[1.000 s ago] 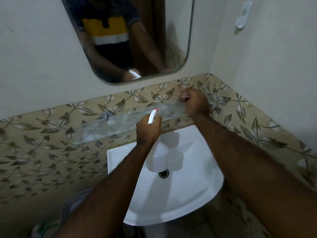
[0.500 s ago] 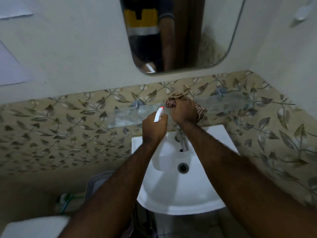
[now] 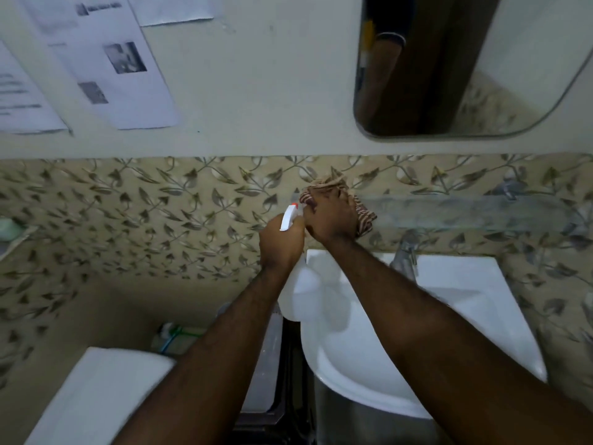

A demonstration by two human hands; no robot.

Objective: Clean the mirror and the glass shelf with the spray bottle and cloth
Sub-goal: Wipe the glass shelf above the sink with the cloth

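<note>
A long glass shelf [image 3: 465, 210] runs along the leaf-patterned tile wall above the basin. My right hand [image 3: 330, 216] presses a striped brown cloth [image 3: 364, 216] onto the shelf's left end. Just left of it, my left hand [image 3: 282, 245] grips a white spray bottle [image 3: 288, 216] with an orange nozzle tip; its body [image 3: 298, 293] hangs below my wrist. The two hands touch. The mirror [image 3: 465, 65] hangs at the upper right and reflects a person's arm and a dark door.
A white washbasin [image 3: 449, 316] with a metal tap [image 3: 406, 255] sits under the shelf. A white toilet cistern lid [image 3: 106, 393] lies at the lower left. Printed papers [image 3: 106, 59] are stuck on the wall upper left. A soap dish [image 3: 12, 232] sticks out at far left.
My right hand has slid the cloth from the shelf's right end to its left end, up against my left hand. My head has turned left, so the mirror and basin appear further right.
</note>
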